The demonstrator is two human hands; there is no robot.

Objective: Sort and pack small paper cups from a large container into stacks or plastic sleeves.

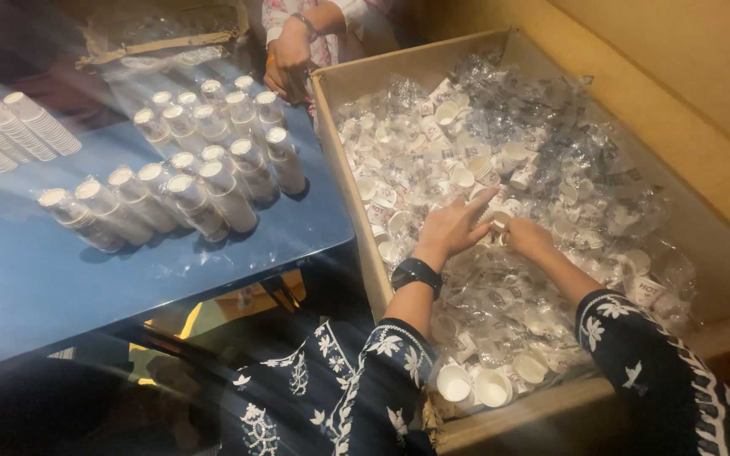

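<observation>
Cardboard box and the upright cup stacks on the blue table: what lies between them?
In the head view, only bare blue table and the near wall of the cardboard box separate the wrapped cup stacks from the box's contents.

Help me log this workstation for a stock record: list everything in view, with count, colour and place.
cardboard box: one, brown, right of the table.
loose paper cups: many, white, among clear plastic wrap in the box.
cup stacks: roughly twenty, white, standing on the table.
table: one, blue, left.
another person's hand: one, at the box's far corner.
wristwatch: one, black, left wrist.
left hand: open, over the cups.
right hand: beside a cup; grip unclear.
</observation>
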